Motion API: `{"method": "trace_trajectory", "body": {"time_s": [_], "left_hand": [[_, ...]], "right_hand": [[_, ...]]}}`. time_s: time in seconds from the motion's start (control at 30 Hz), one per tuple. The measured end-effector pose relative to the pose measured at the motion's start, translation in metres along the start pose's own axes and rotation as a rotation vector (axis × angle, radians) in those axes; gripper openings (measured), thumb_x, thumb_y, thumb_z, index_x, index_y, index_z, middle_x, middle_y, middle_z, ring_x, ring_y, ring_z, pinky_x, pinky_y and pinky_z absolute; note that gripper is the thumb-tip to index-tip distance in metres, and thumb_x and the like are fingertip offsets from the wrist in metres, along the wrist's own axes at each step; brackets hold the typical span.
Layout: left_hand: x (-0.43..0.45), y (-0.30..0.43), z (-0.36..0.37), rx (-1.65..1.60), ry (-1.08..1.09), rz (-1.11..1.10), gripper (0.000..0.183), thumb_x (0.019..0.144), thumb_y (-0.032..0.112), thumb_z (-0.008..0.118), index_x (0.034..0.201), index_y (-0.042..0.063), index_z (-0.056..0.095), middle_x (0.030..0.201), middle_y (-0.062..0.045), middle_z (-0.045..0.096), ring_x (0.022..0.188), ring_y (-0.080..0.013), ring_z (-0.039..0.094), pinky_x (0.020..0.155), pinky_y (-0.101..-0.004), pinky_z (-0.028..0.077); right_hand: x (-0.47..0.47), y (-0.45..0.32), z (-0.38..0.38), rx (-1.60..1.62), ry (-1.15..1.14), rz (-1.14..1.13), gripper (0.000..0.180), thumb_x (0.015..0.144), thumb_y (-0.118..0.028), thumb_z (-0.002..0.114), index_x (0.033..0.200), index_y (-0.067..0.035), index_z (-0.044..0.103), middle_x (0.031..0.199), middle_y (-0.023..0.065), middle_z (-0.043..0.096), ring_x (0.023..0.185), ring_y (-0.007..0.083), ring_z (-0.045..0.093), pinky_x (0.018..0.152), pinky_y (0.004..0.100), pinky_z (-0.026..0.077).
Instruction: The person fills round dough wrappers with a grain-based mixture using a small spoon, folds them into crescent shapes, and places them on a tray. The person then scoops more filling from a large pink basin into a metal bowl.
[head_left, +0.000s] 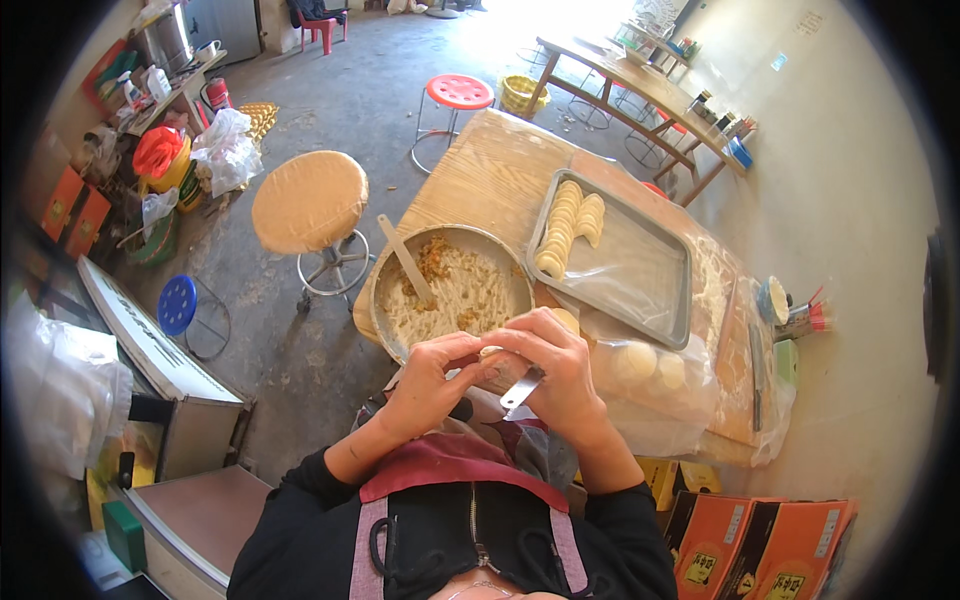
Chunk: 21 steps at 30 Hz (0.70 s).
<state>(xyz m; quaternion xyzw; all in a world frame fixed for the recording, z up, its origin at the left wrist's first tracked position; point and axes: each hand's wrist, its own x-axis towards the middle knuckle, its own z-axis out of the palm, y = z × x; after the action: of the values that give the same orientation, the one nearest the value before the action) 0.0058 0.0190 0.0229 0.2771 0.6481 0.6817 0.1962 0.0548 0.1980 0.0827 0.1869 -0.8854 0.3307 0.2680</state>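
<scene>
My left hand (439, 379) and my right hand (556, 367) meet over the near table edge, pinching a small piece of pale dough (491, 351) between their fingers. A flat metal tool (521, 390) with a hole in its end also sits in my right hand. Just beyond is a round metal pan (380, 315) with remnants of orange-brown filling and a pale spatula (405, 259). Rows of shaped dumplings (559, 232) lie along the left side of a grey metal tray (684, 300). Round dough wrappers (640, 361) rest under clear plastic at the right.
A floured wooden board (724, 382) bears a long dark tool (756, 375) at the right, near a bowl (772, 300). A round tan stool (311, 202) stands left of the table, a red stool (460, 91) beyond it. Orange boxes (765, 540) stand at the lower right.
</scene>
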Motion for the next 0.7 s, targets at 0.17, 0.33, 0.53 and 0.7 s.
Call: {"method": "trace_trajectory", "body": {"time_s": [0.17, 0.33, 0.53, 0.7], "left_hand": [[0.0, 0.0, -0.001, -0.079, -0.032, -0.074, 0.025, 0.096, 0.005, 0.071, 0.118, -0.006, 0.07, 0.102, -0.005, 0.072, 0.091, -0.0095, 0.066, 0.081, -0.0261, 0.055], [-0.002, -0.003, -0.002, -0.282, -0.026, -0.195, 0.026, 0.097, 0.004, 0.07, 0.12, -0.007, 0.069, 0.101, -0.006, 0.074, 0.09, -0.0096, 0.069, 0.081, -0.0268, 0.058], [0.001, -0.007, -0.005, -0.303, -0.088, -0.216, 0.022, 0.098, 0.004, 0.07, 0.117, -0.006, 0.067, 0.099, -0.005, 0.073, 0.09, -0.0102, 0.069, 0.08, -0.0264, 0.058], [-0.001, -0.005, -0.002, -0.375, -0.018, -0.255, 0.021, 0.098, 0.004, 0.07, 0.116, -0.005, 0.066, 0.099, -0.006, 0.073, 0.09, -0.0106, 0.07, 0.079, -0.0263, 0.058]], "right_hand": [[0.001, 0.004, 0.003, -0.025, -0.097, 0.036, 0.024, 0.07, -0.004, 0.081, 0.093, -0.006, 0.072, 0.087, 0.0074, 0.065, 0.082, 0.0287, 0.065, 0.066, 0.0385, 0.053], [0.009, 0.01, -0.004, 0.068, -0.151, 0.081, 0.023, 0.072, -0.009, 0.082, 0.089, -0.006, 0.068, 0.084, 0.0079, 0.063, 0.081, 0.0297, 0.064, 0.065, 0.0409, 0.052], [-0.001, 0.021, 0.009, 0.036, -0.185, -0.008, 0.029, 0.075, -0.016, 0.083, 0.095, -0.006, 0.066, 0.085, 0.0102, 0.064, 0.081, 0.0314, 0.066, 0.065, 0.0424, 0.052], [0.013, 0.014, -0.01, -0.185, -0.379, 0.049, 0.031, 0.078, -0.025, 0.082, 0.091, -0.006, 0.061, 0.086, 0.0117, 0.064, 0.083, 0.0339, 0.068, 0.063, 0.0444, 0.051]]}}
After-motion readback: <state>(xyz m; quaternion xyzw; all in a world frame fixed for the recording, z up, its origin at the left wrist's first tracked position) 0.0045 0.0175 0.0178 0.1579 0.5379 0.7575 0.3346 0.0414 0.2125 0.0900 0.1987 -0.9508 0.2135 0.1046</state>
